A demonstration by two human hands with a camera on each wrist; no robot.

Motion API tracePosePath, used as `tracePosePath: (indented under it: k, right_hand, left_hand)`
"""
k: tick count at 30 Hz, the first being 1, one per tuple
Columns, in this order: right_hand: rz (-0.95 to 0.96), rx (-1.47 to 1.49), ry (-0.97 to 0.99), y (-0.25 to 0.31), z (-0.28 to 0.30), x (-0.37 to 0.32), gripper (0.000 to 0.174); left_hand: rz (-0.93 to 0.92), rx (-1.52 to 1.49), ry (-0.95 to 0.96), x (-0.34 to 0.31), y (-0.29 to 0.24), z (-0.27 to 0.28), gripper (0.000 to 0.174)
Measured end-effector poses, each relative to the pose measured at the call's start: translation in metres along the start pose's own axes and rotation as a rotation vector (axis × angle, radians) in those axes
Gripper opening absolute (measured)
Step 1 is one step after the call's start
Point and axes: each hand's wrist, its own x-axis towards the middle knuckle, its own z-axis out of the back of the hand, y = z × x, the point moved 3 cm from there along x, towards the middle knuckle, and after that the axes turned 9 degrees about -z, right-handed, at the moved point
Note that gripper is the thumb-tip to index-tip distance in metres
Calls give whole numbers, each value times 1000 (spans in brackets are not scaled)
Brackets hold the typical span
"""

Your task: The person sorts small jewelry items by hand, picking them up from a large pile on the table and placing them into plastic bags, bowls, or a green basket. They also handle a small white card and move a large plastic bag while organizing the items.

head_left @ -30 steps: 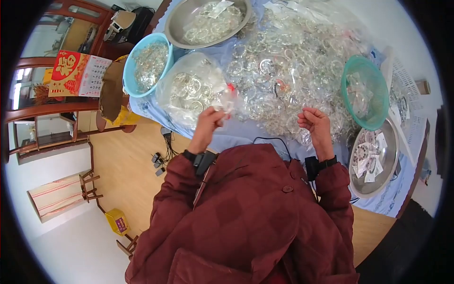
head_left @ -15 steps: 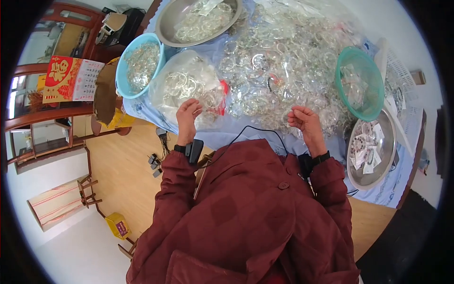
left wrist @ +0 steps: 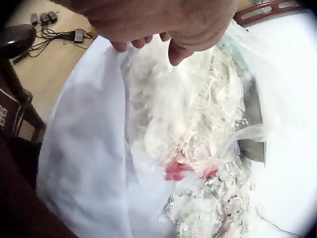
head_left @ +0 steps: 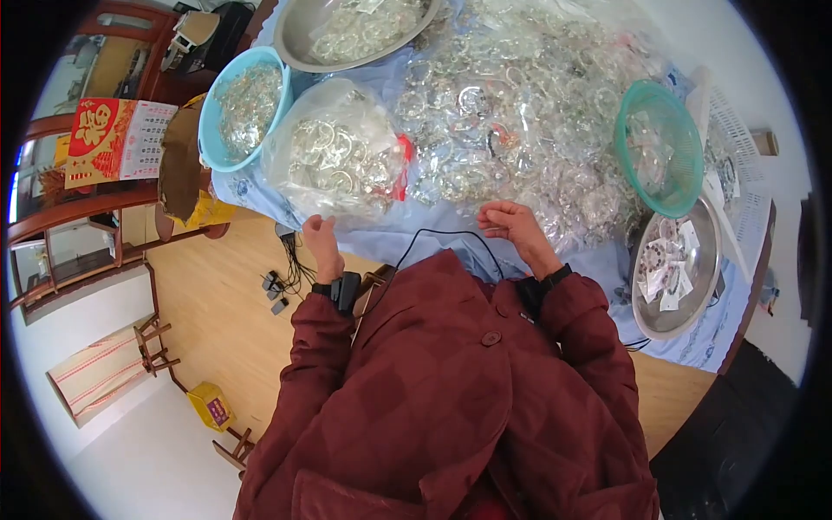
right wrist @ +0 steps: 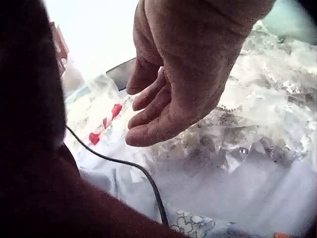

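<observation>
Before the maroon coat (head_left: 407, 347) arched a black cord (head_left: 451, 232). The left hand (head_left: 323, 249), fingers loosely bent, hung near a clear bag of bracelets (head_left: 368, 108); the right hand (head_left: 518, 230), fingers relaxed, hung by a heap of packaged bracelets (head_left: 529, 130). Beyond, 1 blue bucket (head_left: 208, 130) and 1 metal basin (head_left: 299, 43) held more.

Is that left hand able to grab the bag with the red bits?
Probably yes: the left hand is close to the plastic bag, with nothing seen between them.
</observation>
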Motion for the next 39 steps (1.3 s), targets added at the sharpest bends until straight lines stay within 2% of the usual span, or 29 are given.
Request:
tracePosePath:
  k: [3, 4, 7, 8, 11, 12, 16, 19, 20, 24, 26, 27, 30, 36, 39]
  right_hand:
    - [-58, -99, 81, -14, -8, 12, 28]
    - [-57, -98, 79, -16, -10, 15, 28]
    - [-85, -129, 55, -21, -18, 23, 32]
    - [-84, -130, 59, -21, -22, 25, 32]
    - [-82, -54, 34, -17, -29, 29, 35]
    - [-79, -55, 37, -15, -32, 32, 35]
    - [-92, 0, 43, -15, -43, 38, 36]
    - [-72, 29, 27, -15, -50, 50, 37]
    - [-74, 27, 29, -13, -53, 52, 37]
    - [-127, 33, 86, -3, -64, 55, 37]
    - [-150, -7, 135, 1, -73, 63, 37]
    - [-169, -25, 160, -2, -79, 65, 37]
    - [-189, -3, 148, -2, -95, 79, 37]
    - [-154, 96, 236, 10, -116, 94, 37]
    - [-189, 327, 342, 26, -129, 92, 37]
  left_hand:
    - [-165, 211, -227, 19, 26, 10, 35]
    - [-165, 210, -225, 19, 21, 7, 35]
    - [0, -27, -152, 9, -6, -10, 33]
    - [-3, -27, -156, 16, -2, -5, 33]
    - [227, -196, 104, 37, 17, 3, 24]
    - [222, -197, 102, 43, 20, 5, 24]
    - [344, -65, 198, 29, -23, 0, 18]
    - [279, 334, 572, 32, -47, -6, 26]
    - [281, 333, 569, 35, -53, -7, 26]
    - [310, 146, 660, 41, -86, -22, 33]
    - [140, -124, 649, 40, -129, -35, 30]
    - [153, -124, 650, 36, -143, -36, 30]
    - [-49, -282, 625, 31, -183, -39, 27]
    - [132, -167, 650, 24, -117, -15, 27]
    - [217, -82, 678, 20, -99, -4, 27]
